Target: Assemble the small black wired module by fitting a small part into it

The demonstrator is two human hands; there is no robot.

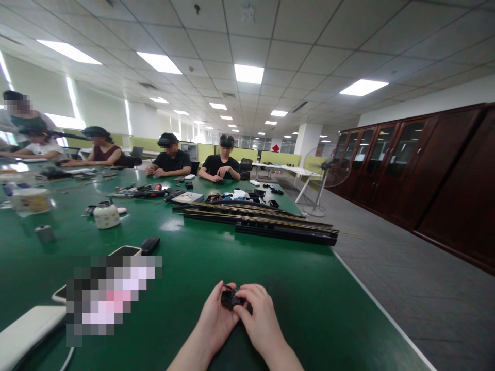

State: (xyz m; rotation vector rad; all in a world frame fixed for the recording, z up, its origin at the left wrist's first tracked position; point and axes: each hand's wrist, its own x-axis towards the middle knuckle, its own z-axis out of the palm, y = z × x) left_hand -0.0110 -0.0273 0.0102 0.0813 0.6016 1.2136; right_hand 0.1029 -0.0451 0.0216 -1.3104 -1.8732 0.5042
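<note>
Both hands meet over the green table (pixel 185 330), close to its front edge. A small black part (pixel 229 299), perhaps plastic, sits between them; its exact kind is too small to make out. My left hand (pixel 216 319) cups it from the left, with thumb and fingers curled round it. From the right, my right hand (pixel 260 314) closes its thumb and fingertips on the same part. The fingers hide much of its right side and underside.
Long black rails (pixel 286 233) with thin rods lie across the table ahead. At left are a phone (pixel 126 251), a white box-like object (pixel 29 335), a cream jar (pixel 106 215) and a grey cylinder (pixel 45 234). Several people sit along the far side; a standing fan (pixel 324 170) is right.
</note>
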